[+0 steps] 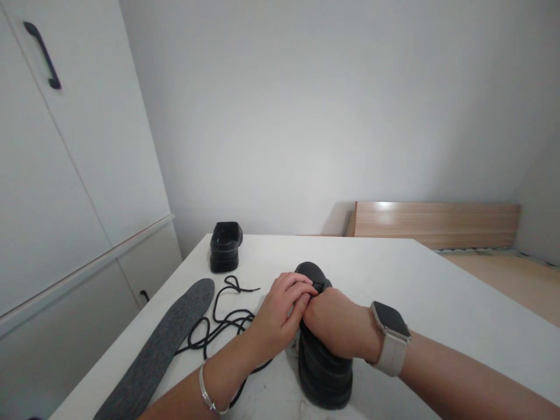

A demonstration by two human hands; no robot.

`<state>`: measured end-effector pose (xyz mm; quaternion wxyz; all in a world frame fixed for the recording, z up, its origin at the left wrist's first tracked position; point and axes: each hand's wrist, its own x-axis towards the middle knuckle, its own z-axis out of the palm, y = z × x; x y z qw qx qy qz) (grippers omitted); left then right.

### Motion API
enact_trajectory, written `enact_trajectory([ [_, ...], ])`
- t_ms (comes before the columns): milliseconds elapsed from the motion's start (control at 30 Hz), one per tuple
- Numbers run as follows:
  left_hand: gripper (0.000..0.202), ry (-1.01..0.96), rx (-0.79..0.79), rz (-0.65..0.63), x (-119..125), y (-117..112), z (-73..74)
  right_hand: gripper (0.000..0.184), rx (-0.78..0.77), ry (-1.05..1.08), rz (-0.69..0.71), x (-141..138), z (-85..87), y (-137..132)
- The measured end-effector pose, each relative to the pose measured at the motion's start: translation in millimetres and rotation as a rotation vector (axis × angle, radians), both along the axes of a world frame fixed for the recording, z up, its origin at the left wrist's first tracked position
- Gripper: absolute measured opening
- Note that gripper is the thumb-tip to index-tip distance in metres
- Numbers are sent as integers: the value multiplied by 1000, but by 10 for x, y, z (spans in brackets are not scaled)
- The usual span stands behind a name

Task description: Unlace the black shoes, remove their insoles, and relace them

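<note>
1. The near shoe [326,379] stands on the white surface [394,280] in front of the person, heel towards the body and toe pointing away. Both hands are on it, so the work there looks unfinished.
2. The left hand [284,312] is narrow, its bent fingers and thumb drawn together at the front of the shoe, seemingly gripping it there.
3. The right hand [335,321] bends over the shoe's opening, just beside the left fingertips. Its own fingers are hidden, so I cannot tell what they hold or how tightly they close.
4. A grey insole [164,338] lies flat at the left of the surface, outside either shoe. That part stands separate.
5. A black lace [225,321] lies in loose loops between the insole and the left arm. Most of it shows free of any shoe; where it passes behind the arm, I cannot follow it fully.
6. The far shoe [224,256] stands untouched near the far left corner, well apart from the hands. No lace shows on it, though its inside is too dark to judge.
</note>
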<state>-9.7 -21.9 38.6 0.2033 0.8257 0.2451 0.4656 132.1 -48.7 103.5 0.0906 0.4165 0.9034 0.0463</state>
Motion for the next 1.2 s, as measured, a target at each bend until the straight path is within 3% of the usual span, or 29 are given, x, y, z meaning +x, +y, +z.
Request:
enact_trajectory([
  [133, 26, -19, -5, 16, -13, -1, -2, 16, 25, -153, 30, 32, 78, -18],
  [367, 30, -34, -61, -8, -16, -49, -3, 21, 124, 111, -208, 164, 259, -57],
  [600, 34, -57, -93, 11, -13, -34, -69, 17, 240, 250, -304, 142, 525, -84],
  [667, 35, -81, -26, 36, -24, -50, -64, 15, 336, 326, -344, 168, 633, -82],
  [733, 38, -132, 143, 46, -42, -93, -38, 13, 515, 448, -344, 209, 756, -83],
  [833, 43, -204, 395, 37, -63, -183, 32, 12, 745, 639, -242, 249, 917, -106],
  [900, 46, -189, 419, 21, -58, -227, 81, 13, 708, 687, -160, 236, 964, -132],
  [1000, 48, -93, 385, -75, -20, -233, 119, 18, 498, 618, -130, 184, 914, -152],
  [1100, 29, -89, 376, -148, 20, -213, 110, 20, 350, 500, -197, 196, 756, -114],
  [1200, 22, -207, 341, -125, 9, -234, 122, 17, 222, 402, -275, 325, 544, -26],
])
